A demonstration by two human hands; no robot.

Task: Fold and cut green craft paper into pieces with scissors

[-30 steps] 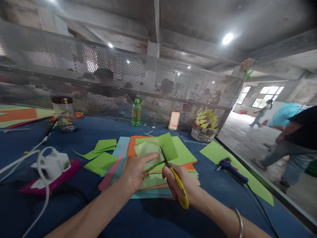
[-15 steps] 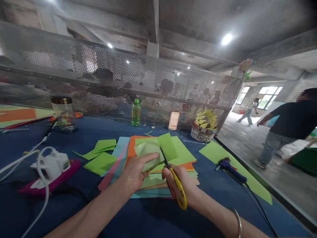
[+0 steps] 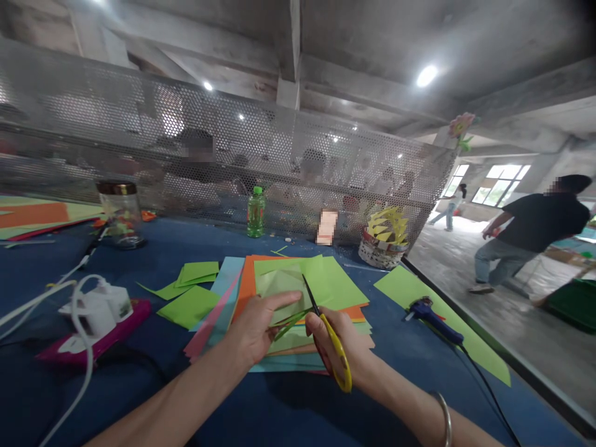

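Note:
My left hand [image 3: 254,326] is closed on a piece of green paper [image 3: 283,280], with its index finger stretched across the top. My right hand [image 3: 347,341] grips yellow-handled scissors [image 3: 339,357], whose dark blades point away from me along the paper's right side. How far the blades are parted is hard to make out. A narrow green strip [image 3: 293,324] shows beneath the held paper, between my hands. Under both hands lies a fanned stack of coloured paper [image 3: 347,282], with green, orange, blue and pink sheets.
Green paper pieces [image 3: 190,307] lie left of the stack. Further left is a magenta power strip [image 3: 135,316] with white plugs. A blue glue gun [image 3: 437,321] rests on a green sheet to the right. Behind stand a jar [image 3: 121,217], a green bottle [image 3: 256,214] and a basket [image 3: 382,249].
The green paper beside the blades has dropped lower, and a narrow strip has come into view beneath my left hand. My hands have barely moved. People at the right have walked on leftward.

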